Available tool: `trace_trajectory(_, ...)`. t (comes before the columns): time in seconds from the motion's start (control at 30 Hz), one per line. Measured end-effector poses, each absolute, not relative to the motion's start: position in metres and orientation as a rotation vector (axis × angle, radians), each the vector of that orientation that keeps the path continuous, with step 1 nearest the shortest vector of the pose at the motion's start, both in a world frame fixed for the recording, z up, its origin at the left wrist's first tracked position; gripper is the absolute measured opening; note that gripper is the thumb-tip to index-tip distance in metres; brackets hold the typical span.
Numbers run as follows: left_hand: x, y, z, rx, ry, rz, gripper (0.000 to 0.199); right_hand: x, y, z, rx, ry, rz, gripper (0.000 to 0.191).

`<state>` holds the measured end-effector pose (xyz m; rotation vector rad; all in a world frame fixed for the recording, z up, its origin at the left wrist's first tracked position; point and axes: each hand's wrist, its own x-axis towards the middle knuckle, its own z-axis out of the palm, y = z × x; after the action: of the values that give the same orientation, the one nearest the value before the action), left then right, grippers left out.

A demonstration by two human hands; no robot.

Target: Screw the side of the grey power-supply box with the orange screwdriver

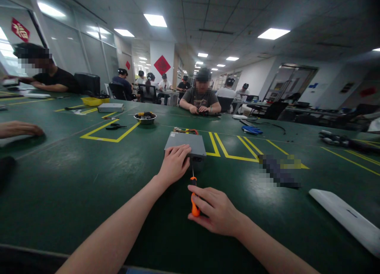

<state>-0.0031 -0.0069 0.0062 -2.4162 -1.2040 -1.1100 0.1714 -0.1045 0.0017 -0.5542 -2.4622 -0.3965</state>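
My left hand (175,163) lies on top of a flat grey metal electronics case (184,144), near its front edge. My right hand (215,208) grips an orange-handled screwdriver (193,199) upright on the green table mat. Its thin shaft points up toward the case's near side, and I cannot tell whether the tip touches it. Red and green wires (184,131) lie against the case's far side.
A steel bowl of small parts (145,118) and black-handled scissors (115,126) lie ahead to the left. Blue gloves (251,129) lie ahead right, a white bar (344,220) lies at right, and a co-worker's hand (20,129) rests at left.
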Motion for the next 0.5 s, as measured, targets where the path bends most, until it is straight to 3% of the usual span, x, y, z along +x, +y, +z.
trace_trajectory(0.27, -0.003, -0.002, 0.001, -2.368, -1.209, -1.122, 0.027, 0.171, -0.11, 0.011, -0.625, -2.544, -0.345, 0.034)
trace_trajectory(0.5, -0.003, -0.001, 0.0, -2.35, -1.203, -1.105, 0.026, 0.173, -0.104, 0.001, -0.541, -2.37, -0.336, 0.023)
